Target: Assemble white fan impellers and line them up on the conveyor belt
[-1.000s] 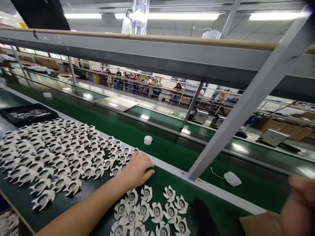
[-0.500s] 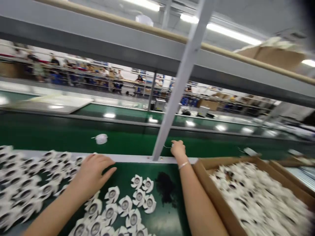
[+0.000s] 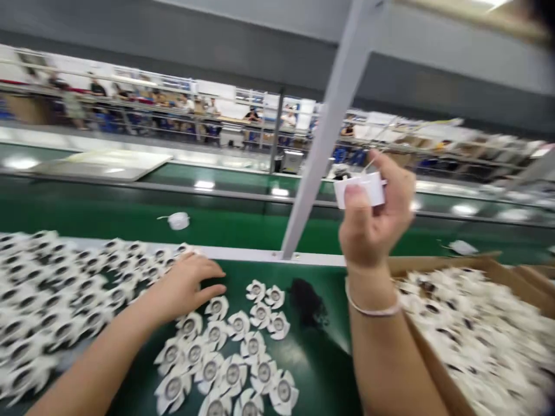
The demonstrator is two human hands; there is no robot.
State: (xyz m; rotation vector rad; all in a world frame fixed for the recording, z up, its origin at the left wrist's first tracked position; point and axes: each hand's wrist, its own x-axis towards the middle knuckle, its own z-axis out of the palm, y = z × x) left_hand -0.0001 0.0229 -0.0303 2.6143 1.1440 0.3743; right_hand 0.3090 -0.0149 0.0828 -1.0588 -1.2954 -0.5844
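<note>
Right grip point(image 3: 376, 216) raised high, thumb and fingers pinching a white round cap point(image 3: 363, 190) (a thin wire trailing from it) — above the edge of the green counter point(image 3: 316, 370), near a cardboard box point(image 3: 437, 264) heaped with more white pieces. Left grip point(image 3: 186, 287) low, fingers spread, just beside rows of white petal-shaped pieces point(image 3: 233, 374) with dark round centres — a black fibrous tuft point(image 3: 307, 301) lying between those rows and the box.

A grey steel beam point(image 3: 173, 52) and a pale strut point(image 3: 333, 127) cross above long green conveyor belts point(image 3: 108, 214), with a flat pale board point(image 3: 104, 163) lying on the far one. Beyond, people line long workbenches point(image 3: 143, 110) in a bright white hall.
</note>
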